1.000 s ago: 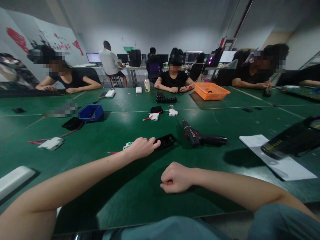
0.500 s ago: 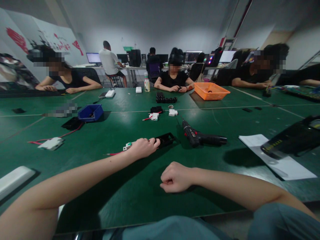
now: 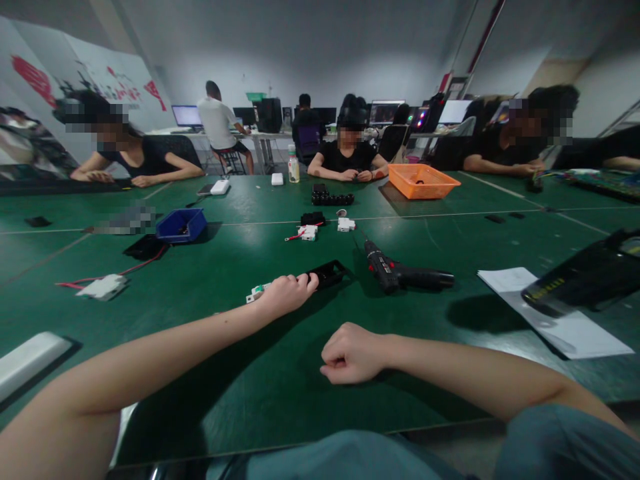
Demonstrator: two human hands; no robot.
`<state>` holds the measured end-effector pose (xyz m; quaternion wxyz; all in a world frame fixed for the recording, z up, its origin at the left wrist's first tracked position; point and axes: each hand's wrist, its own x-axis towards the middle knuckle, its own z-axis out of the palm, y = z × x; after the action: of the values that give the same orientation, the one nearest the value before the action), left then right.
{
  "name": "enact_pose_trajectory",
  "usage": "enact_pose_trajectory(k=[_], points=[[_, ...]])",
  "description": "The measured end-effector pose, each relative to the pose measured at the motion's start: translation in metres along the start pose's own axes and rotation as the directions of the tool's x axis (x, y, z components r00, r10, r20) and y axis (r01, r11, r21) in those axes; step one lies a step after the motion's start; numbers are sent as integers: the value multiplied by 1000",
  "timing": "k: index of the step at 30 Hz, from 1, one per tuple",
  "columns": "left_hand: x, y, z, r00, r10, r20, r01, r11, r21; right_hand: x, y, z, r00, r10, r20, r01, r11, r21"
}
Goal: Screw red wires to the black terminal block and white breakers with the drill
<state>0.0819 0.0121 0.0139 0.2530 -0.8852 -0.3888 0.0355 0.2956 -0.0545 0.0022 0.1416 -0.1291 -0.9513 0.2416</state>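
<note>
My left hand [image 3: 287, 294] reaches forward over the green table [image 3: 240, 373], fingers curled round a white breaker-like part [image 3: 257, 291] that presses against a black plastic housing [image 3: 327, 273]. My right hand [image 3: 351, 353] rests on the table near me as a closed fist with nothing visible in it. A black electric screwdriver [image 3: 405, 275] lies just right of the housing.
Farther out lie more white parts with red wires [image 3: 103, 286], a blue bin [image 3: 181, 225], an orange basket [image 3: 423, 181], a paper sheet [image 3: 555, 313] under a black tool [image 3: 585, 277], and a white bar [image 3: 30, 363] at left. Several other people sit round the table.
My left hand has slid the white part and black housing slightly farther away. The red wire behind it is now hidden. My right fist has not moved.
</note>
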Motion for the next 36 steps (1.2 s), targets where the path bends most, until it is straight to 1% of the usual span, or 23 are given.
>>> enact_pose_trajectory(k=[4,8,12,14,18,21,24,27,31,32,34,36], points=[[0,-1,3,999,-33,-12,33,999,-40,0,0,0,1000,-12,-13,12,1000,9],[2,-1,9,996,-78,-34,75,995,-71,0,-1,-1,1000,-10,-6,10,1000,9],[1,-5,13,993,-117,3,117,992,-37,1,-2,-2,1000,-4,8,4,1000,10],[0,-8,13,989,-147,25,148,987,-56,0,-1,-2,1000,-5,6,5,1000,22],[-4,-20,17,971,-229,62,234,967,-101,0,-1,-2,1000,-8,3,7,999,43],[-12,-34,24,953,-287,99,294,953,-71,0,-1,-3,1000,-2,4,2,999,42],[-23,-52,32,922,-361,142,370,928,-49,0,-1,-2,1000,1,-3,-1,999,38],[-36,-74,40,879,-441,182,453,891,-28,-1,1,1,1000,-3,-12,3,999,39],[-55,-111,54,779,-576,249,593,805,6,-1,2,2,1000,2,-5,-2,999,39],[-60,-121,58,751,-599,278,624,782,-2,-1,2,1,1000,4,-3,-4,999,41],[-71,-141,67,679,-651,341,698,716,-24,0,1,0,1000,10,-1,-10,999,48],[-82,-158,75,588,-711,386,778,627,-30,0,0,-1,1000,15,1,-15,998,56]])
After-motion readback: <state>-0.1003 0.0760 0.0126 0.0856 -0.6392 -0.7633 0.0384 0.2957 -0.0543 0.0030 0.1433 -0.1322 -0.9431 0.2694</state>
